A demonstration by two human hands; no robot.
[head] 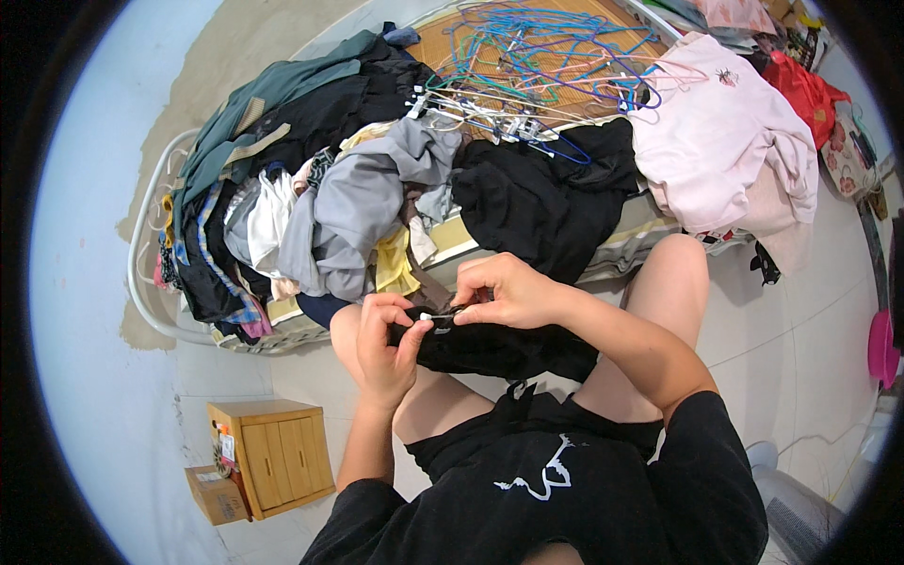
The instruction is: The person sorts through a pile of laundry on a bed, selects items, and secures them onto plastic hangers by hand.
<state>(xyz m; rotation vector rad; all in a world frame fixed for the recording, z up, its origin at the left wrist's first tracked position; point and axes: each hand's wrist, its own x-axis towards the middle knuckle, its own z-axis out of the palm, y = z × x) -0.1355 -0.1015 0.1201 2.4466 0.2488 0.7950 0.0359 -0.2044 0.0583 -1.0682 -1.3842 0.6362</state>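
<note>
A black garment (505, 349) lies across my lap, between my bare thighs. My left hand (387, 346) pinches a small white tip (425, 317) between thumb and forefinger. A thin, pale cord-like piece runs from that tip to my right hand (505, 293), which grips the edge of the black cloth with thumb and curled fingers. Whether the piece is a drawstring or a small tool, I cannot tell. Just beyond my hands, a black cloth (544, 198) hangs over the bed's edge, and a grey garment (367, 198) lies heaped to its left.
Tangled clothes hangers (544, 56) cover the bamboo mat (431, 53) on the bed. A pink sweatshirt (727, 134) drapes over the right side. More clothes, including a green jacket (268, 99), pile up at left. A wooden cabinet (282, 459) and a cardboard box (215, 494) stand lower left.
</note>
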